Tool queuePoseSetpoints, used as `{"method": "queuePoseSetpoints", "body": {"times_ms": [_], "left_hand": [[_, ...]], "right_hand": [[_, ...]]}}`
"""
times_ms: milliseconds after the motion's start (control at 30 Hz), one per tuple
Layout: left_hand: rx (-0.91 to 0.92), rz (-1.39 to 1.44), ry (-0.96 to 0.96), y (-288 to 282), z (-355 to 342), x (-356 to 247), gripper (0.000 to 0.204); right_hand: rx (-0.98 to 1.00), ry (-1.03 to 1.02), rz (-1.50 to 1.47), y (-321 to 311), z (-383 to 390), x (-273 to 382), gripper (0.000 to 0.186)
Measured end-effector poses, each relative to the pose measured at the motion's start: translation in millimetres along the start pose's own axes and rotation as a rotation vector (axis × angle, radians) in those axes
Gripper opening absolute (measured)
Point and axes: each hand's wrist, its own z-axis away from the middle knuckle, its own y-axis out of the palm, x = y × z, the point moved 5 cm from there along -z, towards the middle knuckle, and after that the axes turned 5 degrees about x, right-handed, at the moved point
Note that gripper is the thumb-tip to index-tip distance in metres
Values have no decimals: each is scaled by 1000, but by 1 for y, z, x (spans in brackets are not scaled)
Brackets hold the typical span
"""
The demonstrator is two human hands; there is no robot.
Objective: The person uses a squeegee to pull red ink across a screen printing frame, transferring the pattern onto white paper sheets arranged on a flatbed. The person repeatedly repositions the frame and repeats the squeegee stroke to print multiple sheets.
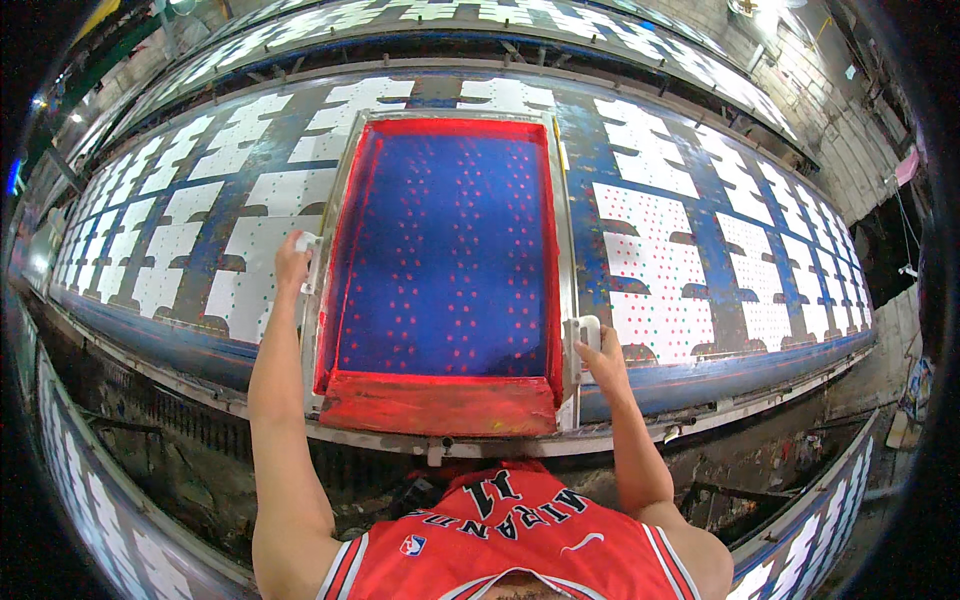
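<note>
A screen-printing frame (450, 250) lies across the long table before me, its blue mesh dotted with rows of red spots. Red ink coats the inner borders, and a wide red strip (440, 404) runs along its near end. My left hand (291, 262) is closed around a white handle (310, 243) on the frame's left side. On the right side, lower down, another white handle (587, 331) is gripped by my right hand (604, 360). What lies under the frame is hidden.
White cut fabric pieces with dark curved gaps cover the printing table (215, 352) in rows. Pieces right of the frame (655, 290) carry red and green dots; those on the left (255, 275) show green dots. A metal rail (700, 412) runs along the near edge. More tables stand beyond and behind.
</note>
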Motion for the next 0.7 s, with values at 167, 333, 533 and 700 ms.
{"method": "queuePoseSetpoints", "body": {"times_ms": [167,333,533,700], "left_hand": [[-37,-227,129,11,-14,9,55],[7,-78,-16,12,-13,18,56],[80,34,-138,12,6,-1,54],[43,-105,5,11,3,1,56]], "right_hand": [[49,41,62,6,0,-16,71],[-6,23,98,9,2,-13,72],[-31,57,159,16,1,-8,77],[-68,36,271,18,2,-15,75]]}}
